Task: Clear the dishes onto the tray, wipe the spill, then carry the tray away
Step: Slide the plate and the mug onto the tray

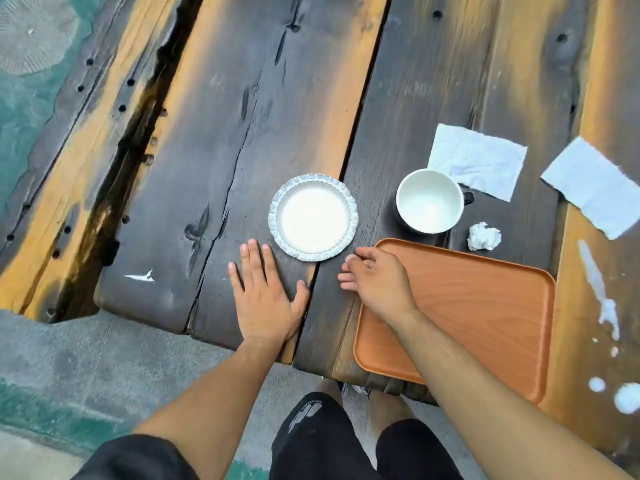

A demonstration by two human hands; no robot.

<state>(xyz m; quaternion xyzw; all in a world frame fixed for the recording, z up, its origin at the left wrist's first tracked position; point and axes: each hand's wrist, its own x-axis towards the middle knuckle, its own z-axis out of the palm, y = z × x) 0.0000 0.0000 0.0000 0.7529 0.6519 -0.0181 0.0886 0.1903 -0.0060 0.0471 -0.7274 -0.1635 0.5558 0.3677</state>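
My left hand (265, 294) lies flat, fingers spread, on the tabletop (242, 116) just below the plate (313, 217), my right hand (375, 280) hovers loosely curled and empty over the tray (485, 306) corner (tray bare), cup (429, 200) and napkins (479, 161) beyond, spill (601, 289) far right.

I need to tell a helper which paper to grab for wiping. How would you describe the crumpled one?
Find the orange tray on the wooden table. Just beyond its far edge, right of the white cup, sits the crumpled tissue. It is balled up; the two napkins nearby lie flat.
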